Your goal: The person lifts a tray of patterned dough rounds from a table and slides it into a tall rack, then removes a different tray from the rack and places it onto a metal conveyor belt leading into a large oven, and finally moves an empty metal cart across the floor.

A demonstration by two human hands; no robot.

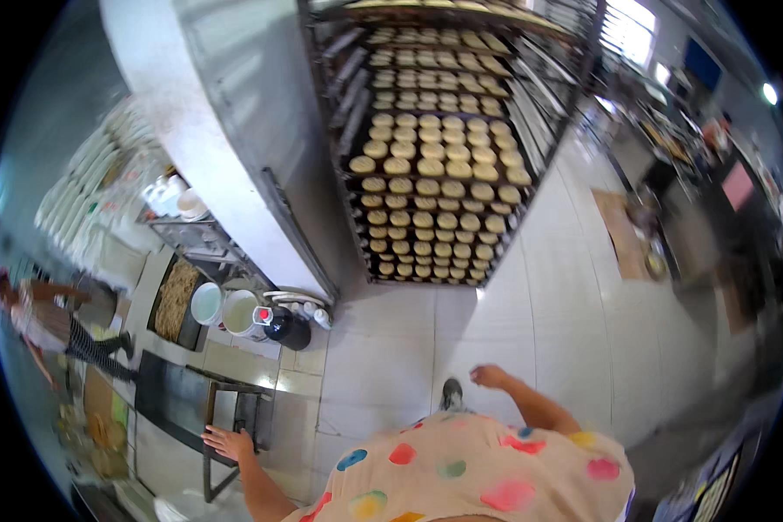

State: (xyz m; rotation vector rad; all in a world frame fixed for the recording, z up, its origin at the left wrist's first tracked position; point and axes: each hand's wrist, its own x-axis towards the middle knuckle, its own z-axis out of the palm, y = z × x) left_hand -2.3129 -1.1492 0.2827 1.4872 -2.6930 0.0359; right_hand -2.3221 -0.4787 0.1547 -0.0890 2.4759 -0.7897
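Note:
My left hand [228,444] is stretched out at the lower left with its fingers extended and apart. It overlaps the dark metal frame of a low stand [210,404]; whether it touches the metal I cannot tell. My right hand [489,376] hangs over the tiled floor with its fingers loosely curled, and nothing shows in it. Ahead of me stands a tall rack [531,217] with several trays of round, pale dough pieces [431,150] on its levels. One tray in the middle sticks out toward me.
Left of the rack rises a white pillar [191,113]. Near its foot are white buckets [239,313] and a dark jug with a red cap [289,331]. At the far left a person [52,317] walks. Steel worktables [687,230] line the right.

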